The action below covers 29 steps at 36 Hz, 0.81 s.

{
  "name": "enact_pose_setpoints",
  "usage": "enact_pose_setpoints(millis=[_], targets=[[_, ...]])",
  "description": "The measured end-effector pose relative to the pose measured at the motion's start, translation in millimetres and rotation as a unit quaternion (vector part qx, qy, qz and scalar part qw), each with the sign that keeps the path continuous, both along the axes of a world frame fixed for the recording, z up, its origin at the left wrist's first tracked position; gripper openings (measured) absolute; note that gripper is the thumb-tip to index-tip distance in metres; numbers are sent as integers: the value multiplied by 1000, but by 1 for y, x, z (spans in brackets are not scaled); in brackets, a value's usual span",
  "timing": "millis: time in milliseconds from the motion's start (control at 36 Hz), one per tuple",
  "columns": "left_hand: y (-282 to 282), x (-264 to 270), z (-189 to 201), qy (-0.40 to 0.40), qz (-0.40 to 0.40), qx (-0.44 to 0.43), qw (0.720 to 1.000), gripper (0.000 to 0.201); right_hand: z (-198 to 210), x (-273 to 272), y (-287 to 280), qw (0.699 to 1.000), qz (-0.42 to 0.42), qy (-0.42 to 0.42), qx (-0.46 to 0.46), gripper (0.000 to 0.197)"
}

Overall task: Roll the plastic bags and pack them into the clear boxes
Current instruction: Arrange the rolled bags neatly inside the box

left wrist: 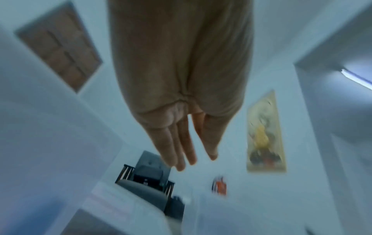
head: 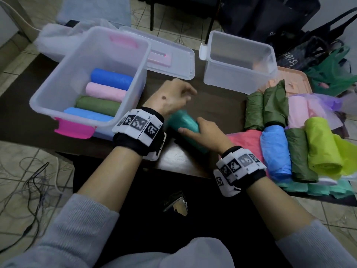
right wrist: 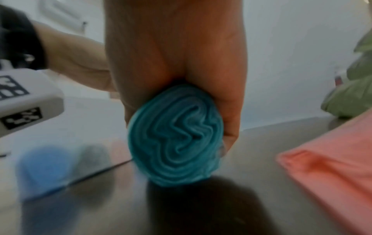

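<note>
Gripping the teal roll (head: pixel 184 125) in the right hand (head: pixel 207 135), just above the dark table (head: pixel 218 101).

The box with four rolls (head: pixel 135 55) lies left of the grip, its rolls roughly crosswise to this one. The left hand (head: pixel 170 97), nearer it, hangs spread and empty. Blur hides the roll's far end.

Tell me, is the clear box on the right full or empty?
Empty, as far as shows: the right clear box holds no rolls, while the left box has four rolled bags lined up inside.

White lettering on the dark bag (head: pixel 293 59) is too blurred to read.
</note>
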<state>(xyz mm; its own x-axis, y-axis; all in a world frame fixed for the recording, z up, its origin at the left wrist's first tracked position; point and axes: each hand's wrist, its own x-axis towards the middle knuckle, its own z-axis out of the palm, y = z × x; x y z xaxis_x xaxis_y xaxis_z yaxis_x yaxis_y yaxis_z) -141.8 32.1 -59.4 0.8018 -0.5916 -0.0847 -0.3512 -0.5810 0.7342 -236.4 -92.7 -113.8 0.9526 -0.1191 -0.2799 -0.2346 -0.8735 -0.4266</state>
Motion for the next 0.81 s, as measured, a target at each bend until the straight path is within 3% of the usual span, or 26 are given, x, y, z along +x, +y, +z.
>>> enact_pose_setpoints(millis=[111, 194, 306, 389, 500, 639, 722, 805], targets=[[24, 3, 32, -60, 108, -101, 987, 28, 11, 19, 7, 989, -68, -8, 133, 52], [58, 6, 52, -122, 208, -105, 965, 30, 24, 39, 20, 969, -111, -35, 219, 55], [111, 9, 60, -152, 344, -97, 922, 36, 55, 63, 42, 948, -101, -79, 292, 38], [150, 8, 49, -120, 432, -49, 892, 39, 74, 83, 61, 941, -75, -112, 311, 36], [190, -2, 29, -53, 501, 19, 863, 48, 95, 109, 93, 919, -73, -164, 351, 54], [202, -13, 9, 39, 539, -27, 841, 48, 113, 133, 124, 913, -53, -208, 346, 30], [195, -14, 0, 33, 532, -65, 843, 40, 114, 147, 135, 919, -42, -232, 316, 40], [190, -14, -4, 23, 558, -115, 822, 36, 109, 159, 142, 932, -26, -240, 269, 41]])
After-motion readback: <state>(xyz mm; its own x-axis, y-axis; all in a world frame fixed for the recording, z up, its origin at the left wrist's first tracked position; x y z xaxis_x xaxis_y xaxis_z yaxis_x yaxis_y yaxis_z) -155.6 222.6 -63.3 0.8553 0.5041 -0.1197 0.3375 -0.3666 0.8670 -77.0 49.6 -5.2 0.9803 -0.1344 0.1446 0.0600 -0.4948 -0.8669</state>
